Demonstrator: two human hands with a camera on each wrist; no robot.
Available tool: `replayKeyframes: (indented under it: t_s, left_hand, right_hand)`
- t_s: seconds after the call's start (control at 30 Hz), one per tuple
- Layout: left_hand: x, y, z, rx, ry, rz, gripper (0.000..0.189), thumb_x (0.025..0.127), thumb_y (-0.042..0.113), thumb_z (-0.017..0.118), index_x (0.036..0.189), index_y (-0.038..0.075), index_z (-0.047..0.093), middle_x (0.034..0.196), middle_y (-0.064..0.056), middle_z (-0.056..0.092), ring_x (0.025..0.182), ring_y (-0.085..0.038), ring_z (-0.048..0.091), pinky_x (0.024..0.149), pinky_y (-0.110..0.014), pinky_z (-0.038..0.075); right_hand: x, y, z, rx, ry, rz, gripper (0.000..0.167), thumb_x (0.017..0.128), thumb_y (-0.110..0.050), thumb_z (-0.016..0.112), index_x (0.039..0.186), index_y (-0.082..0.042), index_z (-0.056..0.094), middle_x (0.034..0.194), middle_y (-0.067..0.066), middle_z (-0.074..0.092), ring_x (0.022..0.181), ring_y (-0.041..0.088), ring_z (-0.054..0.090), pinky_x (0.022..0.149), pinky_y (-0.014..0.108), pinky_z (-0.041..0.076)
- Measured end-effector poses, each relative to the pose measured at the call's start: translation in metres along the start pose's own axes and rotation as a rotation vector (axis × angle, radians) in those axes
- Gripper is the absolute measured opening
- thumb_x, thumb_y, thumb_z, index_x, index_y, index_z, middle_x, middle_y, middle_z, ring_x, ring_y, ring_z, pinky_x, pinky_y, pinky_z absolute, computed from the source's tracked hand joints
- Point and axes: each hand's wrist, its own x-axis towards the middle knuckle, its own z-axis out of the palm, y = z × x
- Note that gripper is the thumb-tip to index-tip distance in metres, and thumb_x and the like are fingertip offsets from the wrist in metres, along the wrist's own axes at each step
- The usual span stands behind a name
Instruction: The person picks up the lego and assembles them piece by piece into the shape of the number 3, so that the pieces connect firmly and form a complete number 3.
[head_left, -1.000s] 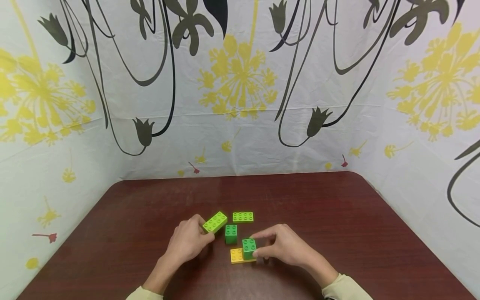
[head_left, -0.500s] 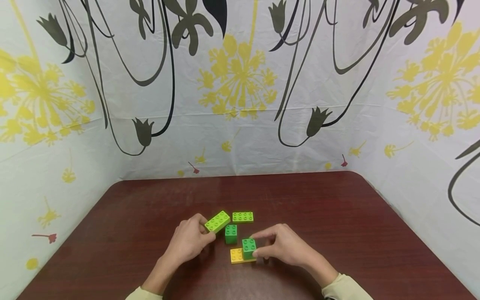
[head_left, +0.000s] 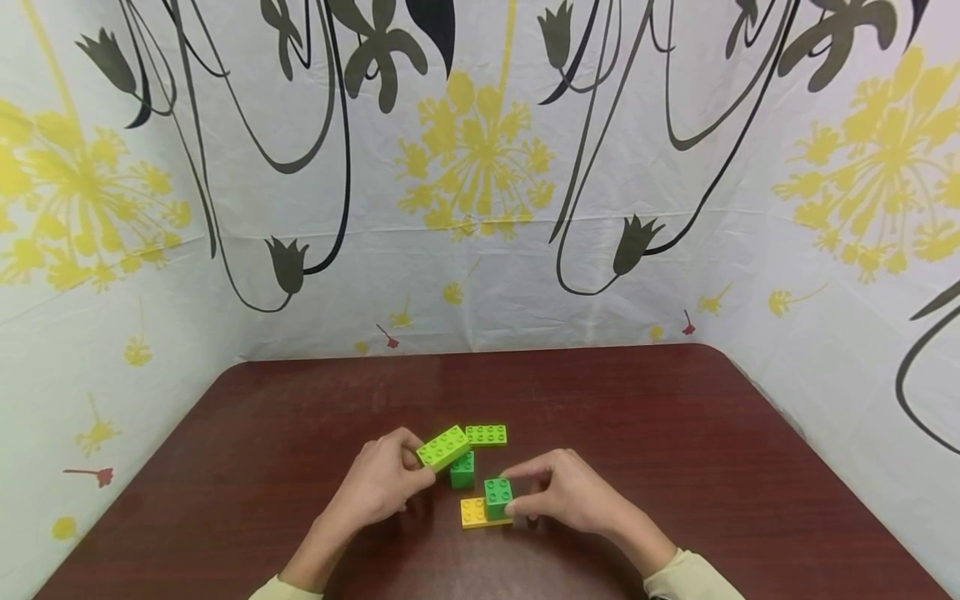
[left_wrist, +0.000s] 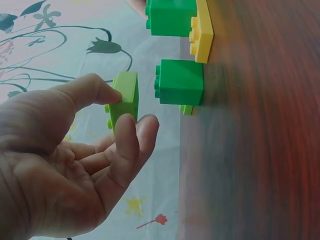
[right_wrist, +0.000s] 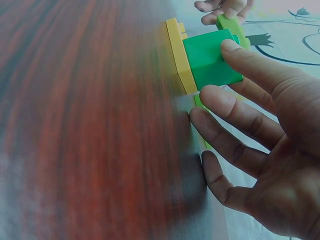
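**Held lime brick has moved right with my left hand, now overlapping the loose green brick**

Head view: my right hand hasn't shifted; its thumb and forefinger pinch the stacked green brick on the right end of the yellow brick, lower centre of the frame. My left thumb and fingers close on the left end of the held lime brick, which slants up to the right. If I lower it while carrying it right, I could clip the loose green brick and shove it along the table. I count two lime bricks, including the far lime brick just above centre of the group, two green and one yellow: five.

Left wrist view: held at mid-frame, the brick is clear of the tabletop and tilted, gripped only near one end. A bump on its free end might swivel it, and a slanted landing could leave studs misaligned.

Right wrist view: at upper centre, my thumb lies against the stacked green brick, my remaining fingers spread loosely. I can't tell how firmly it's seated; if loosely, a sideways tug could pop it off. I make out one green and one yellow here.
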Motion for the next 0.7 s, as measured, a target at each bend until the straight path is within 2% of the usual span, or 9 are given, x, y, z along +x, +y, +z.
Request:
replayKeyframes:
  t_s: [0.33,0.7]
  left_hand:
    - [-0.0026,0.0032,-0.0022,-0.093,-0.089,0.023,0.037,0.086,0.011,0.08,0.117,-0.002,0.065,0.086,-0.006,0.07,0.056,-0.021,0.067,0.051,-0.033,0.056]
    - [-0.005,0.0057,-0.0024,-0.116,-0.146,0.064,0.038,0.084,0.011,0.078,0.118,-0.001,0.065,0.089,-0.007,0.07,0.067,-0.021,0.069,0.052,-0.033,0.058]
  right_hand:
    - [-0.0002,-0.0007,0.0,0.012,-0.011,0.015,0.042,0.089,-0.034,0.086,0.126,-0.017,0.078,0.067,0.004,0.074,0.059,0.023,0.072,0.047,0.022,0.031]
    - [-0.0009,-0.0011,-0.0006,0.025,-0.014,0.018,0.041,0.089,-0.033,0.086,0.126,-0.016,0.077,0.067,0.005,0.074,0.059,0.025,0.072,0.046,0.022,0.03]
